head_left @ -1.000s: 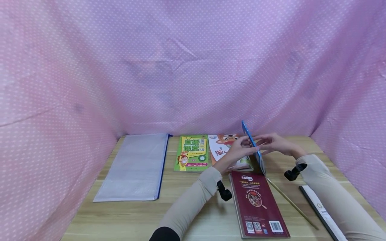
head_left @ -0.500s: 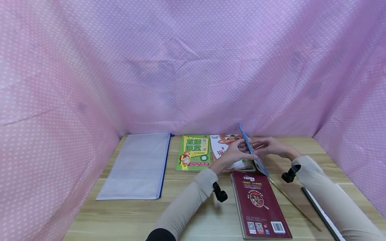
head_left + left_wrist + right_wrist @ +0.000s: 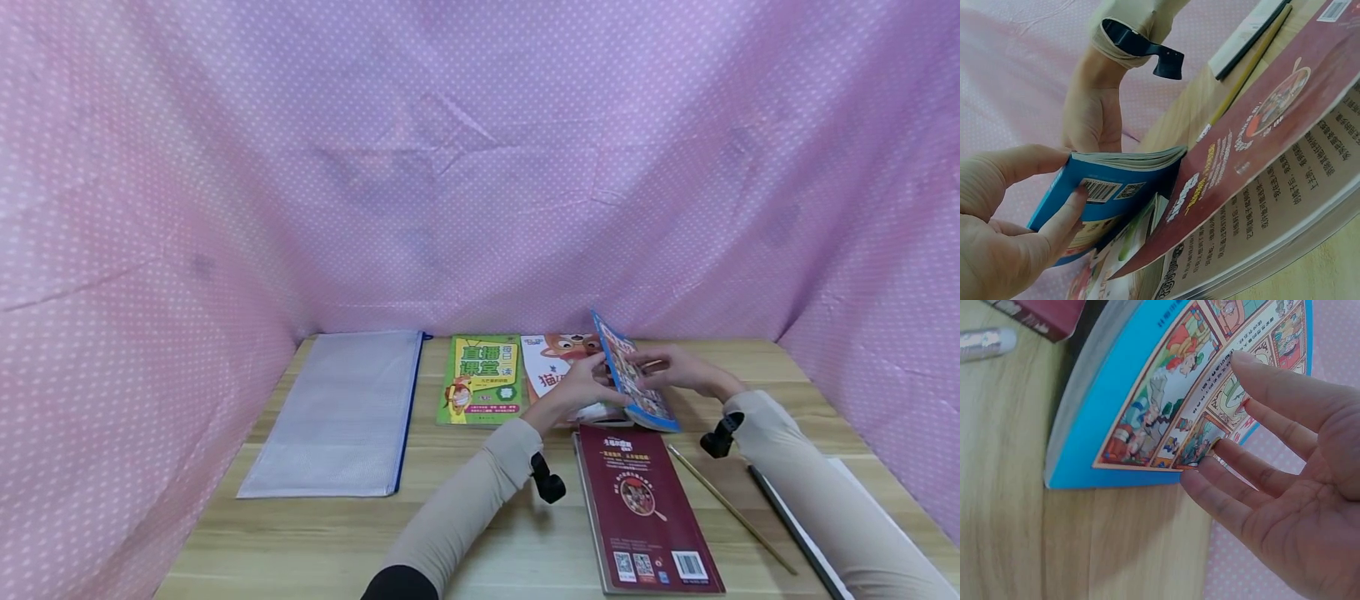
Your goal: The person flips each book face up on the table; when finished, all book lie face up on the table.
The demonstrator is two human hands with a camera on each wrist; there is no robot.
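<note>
A blue picture book (image 3: 633, 379) stands tilted on edge between the hands, its comic-panel face turned right and its barcode back cover (image 3: 1102, 190) turned left. My left hand (image 3: 577, 387) holds it near the spine, one fingertip on the top corner and another finger against the back cover. My right hand (image 3: 1291, 469) is on the other side, fingers spread and fairly straight, fingertips touching the comic panels. Under and left of it lies a white book with a fox-like animal (image 3: 551, 367), partly covered by the left hand. A maroon book (image 3: 637, 500) lies just in front.
A green and yellow book (image 3: 480, 379) lies left of the white one. Further left is a pale mesh zip pouch (image 3: 333, 417) with a blue edge. A thin gold stick (image 3: 731, 508) and a white, black-edged box (image 3: 1250, 37) lie at the right. Pink dotted cloth (image 3: 480, 167) hangs behind.
The blue book has turned and leaned over so that its comic-panel face now shows. The right hand's fingers have come onto that face. Other things on the table have stayed put.
</note>
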